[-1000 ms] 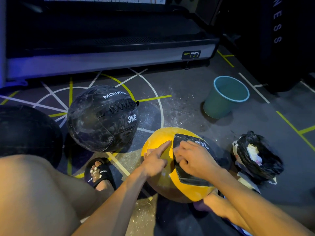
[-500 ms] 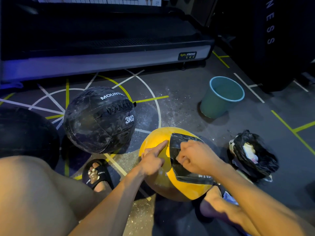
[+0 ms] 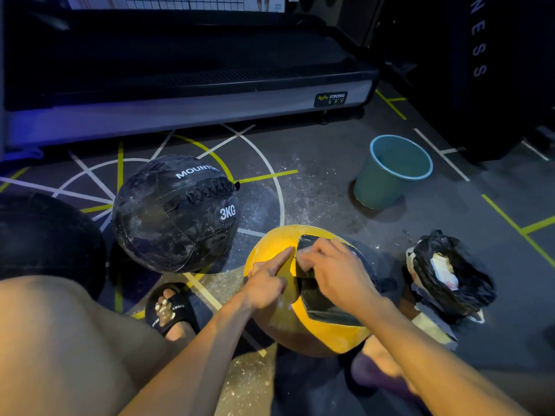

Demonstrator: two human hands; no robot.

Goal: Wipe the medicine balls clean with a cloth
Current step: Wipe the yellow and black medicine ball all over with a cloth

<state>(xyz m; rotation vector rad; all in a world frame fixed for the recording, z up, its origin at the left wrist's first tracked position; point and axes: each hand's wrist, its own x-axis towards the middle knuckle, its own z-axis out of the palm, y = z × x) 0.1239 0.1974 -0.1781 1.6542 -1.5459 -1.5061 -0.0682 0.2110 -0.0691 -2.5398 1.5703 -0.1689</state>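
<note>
A yellow medicine ball [image 3: 330, 337] with a black panel [image 3: 324, 304] lies on the floor in front of me. My right hand [image 3: 336, 271] sits on the panel's upper part, fingers curled over a small pale cloth [image 3: 304, 254] that shows only at the fingertips. My left hand [image 3: 267, 280] rests on the yellow side, index finger stretched out to the panel's edge. A dusty black ball marked 3KG [image 3: 177, 214] stands to the left, apart from the yellow one. Another dark ball [image 3: 45, 235] is at the far left, partly behind my knee.
A teal bucket [image 3: 390, 172] stands at the back right. A black bag with scraps [image 3: 450, 274] lies right of the yellow ball. A treadmill base [image 3: 180, 109] runs along the back. My sandalled foot [image 3: 171, 307] is between the balls. White dust speckles the floor.
My right hand has slid up the black panel toward its top corner, near the left index fingertip. The left hand and the balls have stayed put.
</note>
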